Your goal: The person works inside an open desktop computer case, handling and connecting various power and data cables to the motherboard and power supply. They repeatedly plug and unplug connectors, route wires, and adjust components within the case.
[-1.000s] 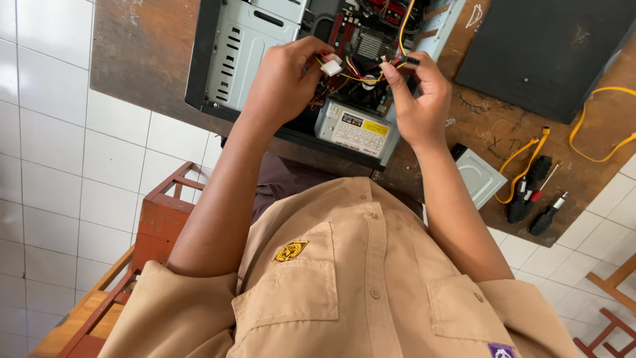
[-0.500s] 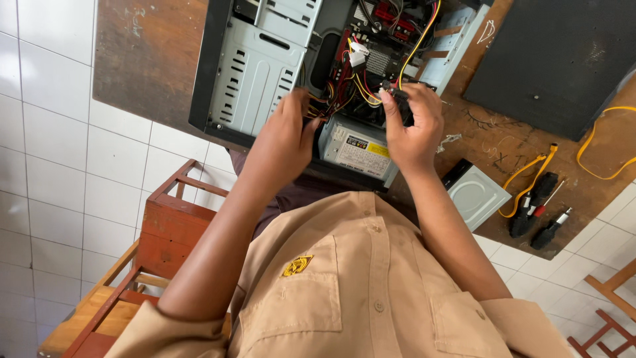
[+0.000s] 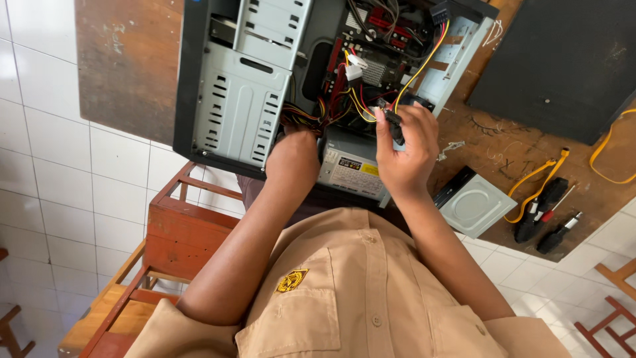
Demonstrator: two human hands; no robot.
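An open black-and-grey metal desktop computer case (image 3: 232,99) is laid on its side on a worn brown wooden table (image 3: 126,59), with the insides facing up. The left hand (image 3: 291,159) is pushed down into the case, right at the bundle of red, yellow and black power wires (image 3: 311,118) next to the grey perforated drive cage (image 3: 248,109). Its fingers are buried among the wires, so whether anything is pinched there can't really be told. The right hand (image 3: 405,156) is held just above the grey boxy power supply with a white label (image 3: 350,171), fingers curled snugly around a small black cable connector (image 3: 392,122), from which yellow and red leads are run up toward the red circuit board (image 3: 384,40).

Off to the right on the table, a silver flat optical drive (image 3: 474,202) is parked near the edge, and a pair of black-handled screwdrivers (image 3: 546,215) is lying beside a yellow cable (image 3: 536,176). A flat black side panel (image 3: 563,59) is resting further back. A tan uniform shirt with a yellow badge (image 3: 358,298) is seen at the bottom, and a reddish wooden chair (image 3: 179,232) is tucked under the table edge.
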